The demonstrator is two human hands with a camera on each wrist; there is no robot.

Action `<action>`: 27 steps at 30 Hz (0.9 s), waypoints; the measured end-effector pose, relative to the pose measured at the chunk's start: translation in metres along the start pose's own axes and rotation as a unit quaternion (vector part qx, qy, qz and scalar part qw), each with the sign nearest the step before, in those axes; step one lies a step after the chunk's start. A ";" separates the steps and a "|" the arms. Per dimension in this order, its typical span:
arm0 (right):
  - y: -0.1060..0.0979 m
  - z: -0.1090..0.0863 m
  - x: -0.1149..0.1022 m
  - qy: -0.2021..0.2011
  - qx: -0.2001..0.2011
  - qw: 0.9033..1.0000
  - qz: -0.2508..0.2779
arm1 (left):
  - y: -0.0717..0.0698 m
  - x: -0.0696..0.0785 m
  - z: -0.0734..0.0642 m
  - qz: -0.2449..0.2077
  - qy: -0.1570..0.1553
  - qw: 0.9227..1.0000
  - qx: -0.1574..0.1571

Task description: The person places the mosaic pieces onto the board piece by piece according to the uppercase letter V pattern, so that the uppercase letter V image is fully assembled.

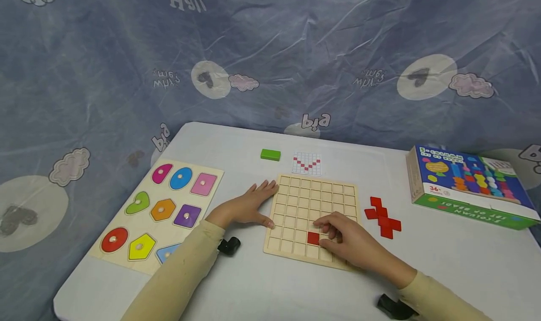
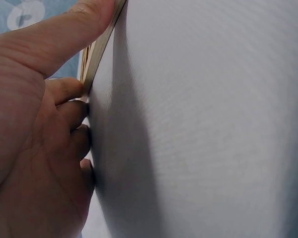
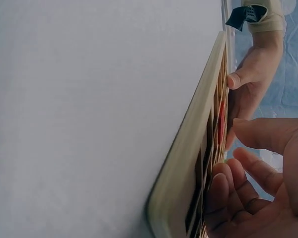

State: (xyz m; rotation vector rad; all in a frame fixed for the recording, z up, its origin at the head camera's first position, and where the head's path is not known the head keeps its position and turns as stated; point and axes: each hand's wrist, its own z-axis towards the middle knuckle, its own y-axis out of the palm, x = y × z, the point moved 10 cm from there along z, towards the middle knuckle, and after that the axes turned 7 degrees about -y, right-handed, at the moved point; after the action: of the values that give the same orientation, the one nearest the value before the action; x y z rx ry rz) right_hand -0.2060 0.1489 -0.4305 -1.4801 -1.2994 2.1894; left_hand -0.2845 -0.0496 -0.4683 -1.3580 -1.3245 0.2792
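A wooden grid board (image 1: 291, 180) lies flat on the table, and one red square tile (image 1: 313, 238) sits in a cell near its front edge. My left hand (image 1: 249, 208) is spread at the board's left side, with thumb and fingertips at the edge. In the left wrist view, the left thumb (image 2: 64, 37) reaches along the board's side. Over the board's front right part is my right hand (image 1: 348, 239), its thumb apart from its bent fingers and nothing between them. The right fingers (image 3: 246, 186) hover close over the cells, near the red tile.
Several loose red tiles (image 1: 385, 221) lie right of the board. Behind it are a pattern card (image 1: 306, 156) and a green block (image 1: 270, 155). A shape puzzle board (image 1: 169, 232) lies at left; a colourful box (image 1: 473, 187) stands at back right.
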 end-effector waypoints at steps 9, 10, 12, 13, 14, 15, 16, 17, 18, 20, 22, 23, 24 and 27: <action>-0.016 -0.009 0.010 0.014 0.009 1.000 0.002 | -0.002 0.004 -0.002 -0.004 0.007 1.000 0.001; -0.018 -0.010 0.012 0.018 0.009 1.000 0.001 | -0.001 0.004 -0.002 -0.004 0.007 1.000 0.001; -0.021 -0.013 0.015 0.026 0.010 1.000 0.000 | -0.001 0.004 -0.002 -0.004 0.006 1.000 0.001; -0.022 -0.014 0.016 0.029 0.011 1.000 -0.001 | -0.001 0.004 -0.002 -0.004 0.006 1.000 0.000; -0.023 -0.015 0.018 0.033 0.012 0.999 -0.004 | -0.001 0.004 -0.001 -0.005 0.007 1.000 0.001; -0.024 -0.017 0.019 0.034 0.013 0.999 -0.006 | -0.002 0.004 -0.001 -0.006 0.007 1.000 0.000; -0.025 -0.018 0.020 0.035 0.015 0.999 -0.010 | -0.001 0.004 -0.001 -0.006 0.008 1.000 0.001; -0.026 -0.019 0.022 0.037 0.017 0.999 -0.012 | -0.002 0.004 -0.002 -0.008 0.008 1.000 0.000; -0.027 -0.020 0.024 0.037 0.020 0.999 -0.015 | -0.002 0.004 -0.002 -0.009 0.008 1.000 -0.001; -0.030 -0.023 0.028 0.036 0.027 0.999 -0.019 | -0.002 0.005 -0.003 -0.010 0.008 1.000 -0.002; -0.034 -0.026 0.031 0.036 0.033 0.999 -0.020 | -0.002 0.005 -0.003 -0.009 0.005 1.000 -0.003; -0.036 -0.028 0.031 0.034 0.038 0.999 -0.020 | -0.002 0.005 -0.004 -0.010 0.005 1.000 -0.004; -0.039 -0.029 0.033 0.032 0.041 0.998 -0.024 | -0.002 0.005 -0.004 -0.010 0.004 1.000 -0.004; -0.048 -0.033 0.036 0.028 0.052 0.998 -0.029 | -0.002 0.005 -0.004 -0.010 0.005 1.000 -0.003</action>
State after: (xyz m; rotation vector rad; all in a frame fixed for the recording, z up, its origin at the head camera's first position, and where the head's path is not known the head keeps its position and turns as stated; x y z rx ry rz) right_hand -0.2102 0.2173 -0.4219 -1.4349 -1.1763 2.1301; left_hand -0.2804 -0.0483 -0.4623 -1.3489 -1.3313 0.2543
